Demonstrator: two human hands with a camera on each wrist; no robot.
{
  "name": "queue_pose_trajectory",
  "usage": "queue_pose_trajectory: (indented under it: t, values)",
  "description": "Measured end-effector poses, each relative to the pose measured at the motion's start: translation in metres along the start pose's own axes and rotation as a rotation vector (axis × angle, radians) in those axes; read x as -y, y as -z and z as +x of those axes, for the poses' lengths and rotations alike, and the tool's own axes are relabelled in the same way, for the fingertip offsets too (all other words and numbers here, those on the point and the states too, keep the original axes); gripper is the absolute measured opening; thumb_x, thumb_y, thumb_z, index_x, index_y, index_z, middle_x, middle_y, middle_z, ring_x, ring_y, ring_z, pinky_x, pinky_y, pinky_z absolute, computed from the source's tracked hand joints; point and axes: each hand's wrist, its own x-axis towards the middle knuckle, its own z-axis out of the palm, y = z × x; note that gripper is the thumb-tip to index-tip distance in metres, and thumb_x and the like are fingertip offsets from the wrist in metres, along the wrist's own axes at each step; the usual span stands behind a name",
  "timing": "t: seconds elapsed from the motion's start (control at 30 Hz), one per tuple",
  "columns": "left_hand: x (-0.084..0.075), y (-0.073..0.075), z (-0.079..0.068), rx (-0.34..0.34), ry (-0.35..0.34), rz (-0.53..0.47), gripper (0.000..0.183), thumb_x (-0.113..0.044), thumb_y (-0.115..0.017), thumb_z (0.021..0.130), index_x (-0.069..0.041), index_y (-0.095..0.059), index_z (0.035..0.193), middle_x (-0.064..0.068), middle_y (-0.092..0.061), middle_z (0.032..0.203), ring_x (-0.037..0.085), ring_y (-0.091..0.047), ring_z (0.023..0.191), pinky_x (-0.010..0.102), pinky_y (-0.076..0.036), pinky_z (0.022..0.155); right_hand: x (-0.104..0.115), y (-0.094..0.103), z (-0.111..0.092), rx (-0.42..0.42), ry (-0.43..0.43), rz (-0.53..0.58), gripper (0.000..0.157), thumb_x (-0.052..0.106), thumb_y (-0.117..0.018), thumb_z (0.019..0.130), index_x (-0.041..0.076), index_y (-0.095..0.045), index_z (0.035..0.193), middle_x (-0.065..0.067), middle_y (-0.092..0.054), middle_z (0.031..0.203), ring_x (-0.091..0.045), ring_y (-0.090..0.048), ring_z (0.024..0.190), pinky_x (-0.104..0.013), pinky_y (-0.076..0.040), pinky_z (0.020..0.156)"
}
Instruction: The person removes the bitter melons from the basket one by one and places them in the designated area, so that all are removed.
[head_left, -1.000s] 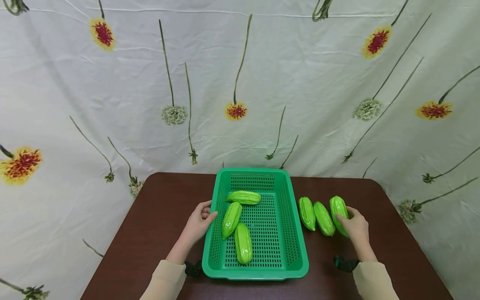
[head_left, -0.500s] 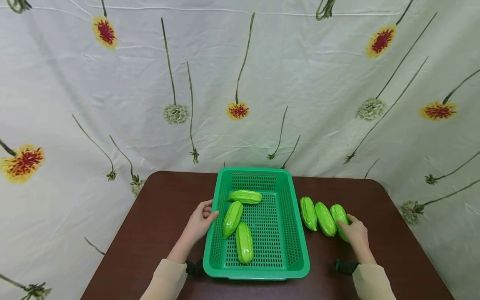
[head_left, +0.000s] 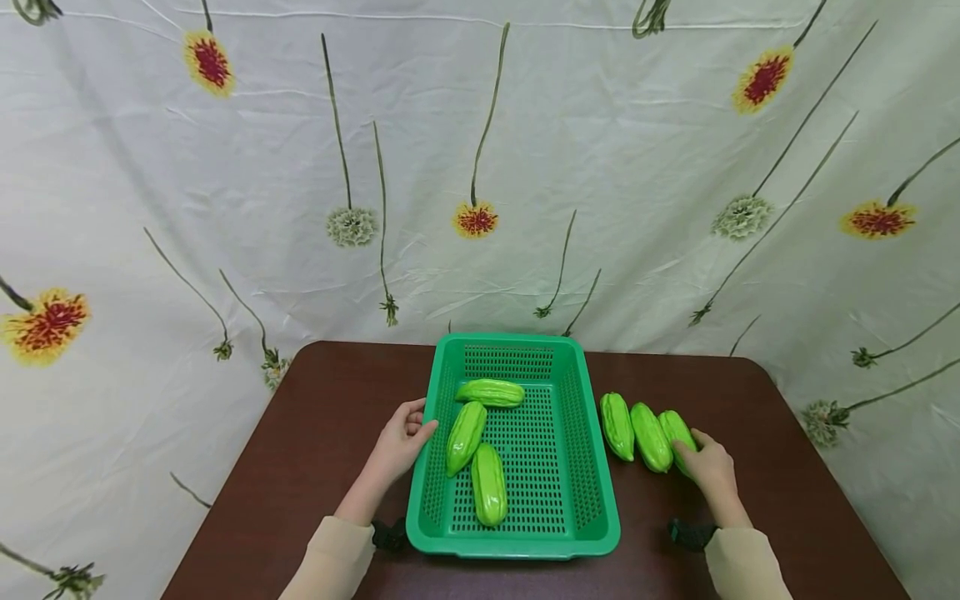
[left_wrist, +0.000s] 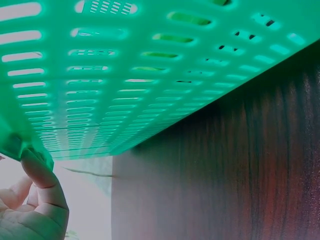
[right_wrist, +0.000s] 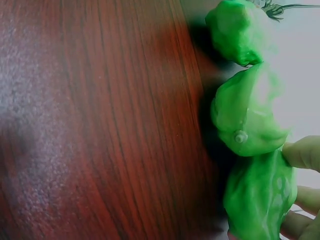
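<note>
Three gourds (head_left: 651,437) beside green basket (head_left: 516,547)

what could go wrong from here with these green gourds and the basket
The right hand grips the rightmost gourd, which seems to touch the middle gourd of the row, so moving it might roll that neighbour. The left hand holds the basket by its side; a tug could slide it and shift the three gourds inside.

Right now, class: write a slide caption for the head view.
Left hand grips a green basket of three gourds; right hand holds another gourd beside two more.
</note>
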Motion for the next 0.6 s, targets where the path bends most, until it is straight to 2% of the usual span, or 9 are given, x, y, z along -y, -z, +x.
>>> queue_pose_trajectory:
  t: [0.37, 0.6]
  values:
    - [-0.002, 0.0, -0.001, 0.004, 0.002, -0.007, 0.053, -0.016, -0.06, 0.099, 0.004, -0.041, 0.145, 0.019, -0.054, 0.118, 0.02, -0.052, 0.093, 0.033, -0.046, 0.077, 0.001, -0.001, -0.004, -0.016, 0.025, 0.046, 0.07, 0.031, -0.049, 0.1, -0.014, -0.025, 0.149, -0.038, -0.028, 0.149, -0.054, -0.029, 0.136, -0.061, -0.03, 0.109]
    - [-0.001, 0.001, 0.0, -0.001, 0.0, 0.0, 0.052, -0.016, -0.06, 0.1, 0.004, -0.041, 0.144, 0.019, -0.054, 0.117, 0.021, -0.052, 0.093, 0.032, -0.046, 0.076, 0.017, 0.004, -0.009, -0.146, 0.052, 0.125, 0.064, 0.031, -0.051, 0.101, -0.009, -0.032, 0.148, -0.034, -0.036, 0.146, -0.049, -0.034, 0.135, -0.061, -0.032, 0.108]
